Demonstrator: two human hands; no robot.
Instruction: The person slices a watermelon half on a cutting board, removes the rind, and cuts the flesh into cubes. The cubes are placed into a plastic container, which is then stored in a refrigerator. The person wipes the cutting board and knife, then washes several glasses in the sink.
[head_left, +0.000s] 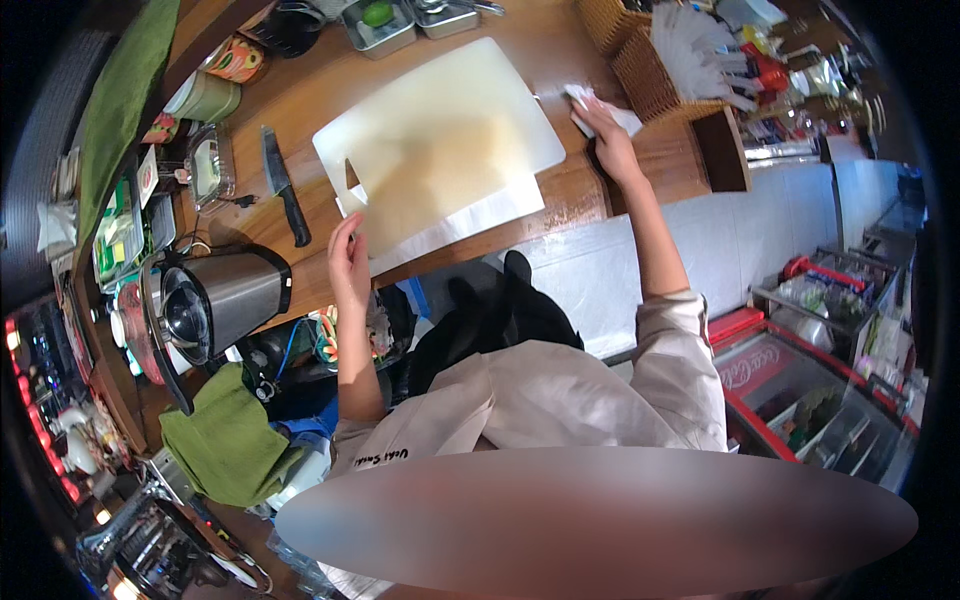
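Observation:
A white cloth or paper towel (626, 120) lies under the fingers of my right hand (611, 142), which presses it on the wooden counter to the right of the cutting board. The white cutting board (450, 127) lies flat, a white sheet (517, 199) showing from under its near edge. My left hand (349, 255) is at the board's near left corner, fingers loosely bent and holding nothing. Whether its fingertips touch the board I cannot tell. Left of the board rests a kitchen knife (285, 187), its black handle towards me.
A stainless steel appliance (225, 296) stands at the counter's left edge. Metal trays (382, 34), one holding a green lime, sit behind the board. Wicker baskets (649, 75) occupy the back right. A clear plastic container (210, 169) stands at left. The wooden counter (562, 214) looks wet near its front edge.

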